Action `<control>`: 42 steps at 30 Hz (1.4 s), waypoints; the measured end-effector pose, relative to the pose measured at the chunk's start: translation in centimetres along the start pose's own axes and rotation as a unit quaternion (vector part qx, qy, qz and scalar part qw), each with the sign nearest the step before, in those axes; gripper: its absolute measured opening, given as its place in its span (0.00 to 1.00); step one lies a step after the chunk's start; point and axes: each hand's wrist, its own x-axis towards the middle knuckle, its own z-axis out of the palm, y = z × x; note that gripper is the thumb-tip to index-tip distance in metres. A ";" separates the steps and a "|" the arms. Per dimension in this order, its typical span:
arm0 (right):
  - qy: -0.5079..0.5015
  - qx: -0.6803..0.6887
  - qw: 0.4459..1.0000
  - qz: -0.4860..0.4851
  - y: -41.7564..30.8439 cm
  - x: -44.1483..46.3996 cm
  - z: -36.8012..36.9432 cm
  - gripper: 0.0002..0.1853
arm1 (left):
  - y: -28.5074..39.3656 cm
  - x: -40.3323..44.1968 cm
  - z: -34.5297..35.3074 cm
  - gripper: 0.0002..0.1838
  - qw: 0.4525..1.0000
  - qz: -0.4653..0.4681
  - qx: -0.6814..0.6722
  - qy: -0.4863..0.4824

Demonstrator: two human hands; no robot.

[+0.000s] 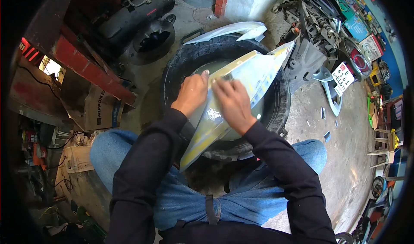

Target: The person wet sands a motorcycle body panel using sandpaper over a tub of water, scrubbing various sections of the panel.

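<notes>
Touching the panel (254, 73) is the right hand (236, 103); a carton (99, 108) reads "NIPPON"

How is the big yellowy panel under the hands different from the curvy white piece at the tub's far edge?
The big panel has yellow and blue patches; the curvy white piece is mostly plain white. The panel looks wider, the white piece slimmer. The left hand and right hand are on the panel, but neither touches the white piece. Both are at the black tub.
</notes>
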 end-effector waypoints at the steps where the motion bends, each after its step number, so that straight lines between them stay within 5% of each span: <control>1: 0.005 0.003 1.000 0.023 0.3 0.5 0.2 0.23 | -0.2 -0.2 0.1 0.35 1.000 0.008 0.000 0.005; 11: 0.010 0.023 0.999 0.043 -0.3 0.2 -0.5 0.23 | -0.7 0.1 0.0 0.40 1.000 0.010 -0.009 -0.025; 17: -0.068 0.072 0.992 0.072 -0.3 -1.6 -3.1 0.24 | 0.8 -0.1 -2.2 0.43 0.990 -0.072 -0.053 -0.110; 23: -0.097 0.067 0.992 0.054 0.0 -1.5 -3.8 0.20 | 0.4 0.2 -2.6 0.38 0.985 -0.064 -0.048 -0.155; 31: -0.118 0.095 0.987 0.042 0.4 -1.2 -4.2 0.19 | -3.0 1.2 -4.1 0.28 0.919 -0.047 -0.226 -0.320; 42: -0.124 0.105 0.986 0.047 0.0 -1.3 -4.3 0.24 | -2.9 0.9 -4.3 0.26 0.911 -0.056 -0.242 -0.329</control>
